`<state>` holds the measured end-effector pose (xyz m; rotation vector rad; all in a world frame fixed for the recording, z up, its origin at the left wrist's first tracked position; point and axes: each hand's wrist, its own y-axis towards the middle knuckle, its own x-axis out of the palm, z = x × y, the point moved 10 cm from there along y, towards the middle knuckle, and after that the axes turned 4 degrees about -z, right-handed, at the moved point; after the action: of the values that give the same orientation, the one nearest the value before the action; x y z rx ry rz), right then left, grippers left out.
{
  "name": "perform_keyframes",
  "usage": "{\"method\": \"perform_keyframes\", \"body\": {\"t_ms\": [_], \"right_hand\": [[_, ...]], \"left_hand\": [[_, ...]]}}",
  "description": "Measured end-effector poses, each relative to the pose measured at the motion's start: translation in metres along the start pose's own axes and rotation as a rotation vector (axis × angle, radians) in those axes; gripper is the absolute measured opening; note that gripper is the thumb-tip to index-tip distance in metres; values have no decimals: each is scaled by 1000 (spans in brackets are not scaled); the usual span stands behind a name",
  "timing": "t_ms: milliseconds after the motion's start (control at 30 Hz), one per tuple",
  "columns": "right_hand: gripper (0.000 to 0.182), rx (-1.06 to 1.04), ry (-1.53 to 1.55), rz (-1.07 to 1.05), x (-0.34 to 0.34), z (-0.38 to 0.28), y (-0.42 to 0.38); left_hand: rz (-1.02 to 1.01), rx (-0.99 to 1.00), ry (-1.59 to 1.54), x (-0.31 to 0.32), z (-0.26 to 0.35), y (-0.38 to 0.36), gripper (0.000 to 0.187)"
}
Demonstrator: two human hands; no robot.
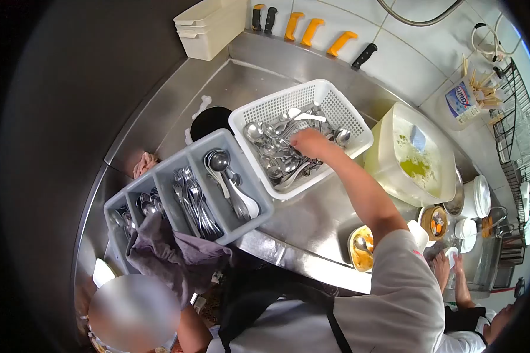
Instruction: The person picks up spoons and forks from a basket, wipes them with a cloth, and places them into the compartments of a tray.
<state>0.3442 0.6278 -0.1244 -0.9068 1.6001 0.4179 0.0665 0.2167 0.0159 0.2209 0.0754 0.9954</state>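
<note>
Right hand (308, 143) in white perforated basket (250, 120), fingers curled down at the metal spoons (269, 147); can't tell if grasping one. Spoons lie around the fingertips, mostly left. Grey compartment cutlery tray (238, 231) left of basket, nearer the body. Left forearm (191, 330) by purple-grey cloth (174, 253) over tray's near edge; left hand hidden, state can't be told.
</note>
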Motion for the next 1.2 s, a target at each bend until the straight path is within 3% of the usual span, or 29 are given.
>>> {"method": "perform_keyframes", "body": {"t_ms": [67,167,300,400,433,533,567,667,700,800,900,1000,1033,1133,1200], "right_hand": [[19,-10,-30,-142,18,3,22],[32,-35,186,-130,33,25,45],[43,211,140,14,22,27,48],[43,142,19,112,35,49,71],[37,139,119,188,24,59,73],[36,-1,357,-17,15,67,48],[45,5,166,-193,23,66,40],[58,-72,-10,-139,18,30,16],[67,-50,-79,-271,22,13,18],[72,132,-57,-3,25,-1,32],[76,347,68,81,38,13,52],[71,431,217,114,36,38,57],[64,319,382,55,35,44,59],[59,28,219,-251,32,38,38],[55,54,133,-164,30,33,31]], "left_hand": [[-4,34,80,1,2,0,53],[1,60,155,3,4,1,52],[4,70,187,0,5,0,52],[-1,78,189,-1,7,0,51],[-2,79,186,0,6,0,51],[-16,75,174,1,4,3,51],[-17,74,175,0,4,3,50],[-30,69,171,0,4,4,50],[-32,69,170,-1,4,4,50],[-48,70,176,0,4,4,49],[-57,77,177,0,4,5,49],[-67,83,167,-2,5,4,49],[-74,82,162,-1,5,4,49],[-87,74,120,-2,5,5,48],[-106,62,50,1,4,6,48]]}}
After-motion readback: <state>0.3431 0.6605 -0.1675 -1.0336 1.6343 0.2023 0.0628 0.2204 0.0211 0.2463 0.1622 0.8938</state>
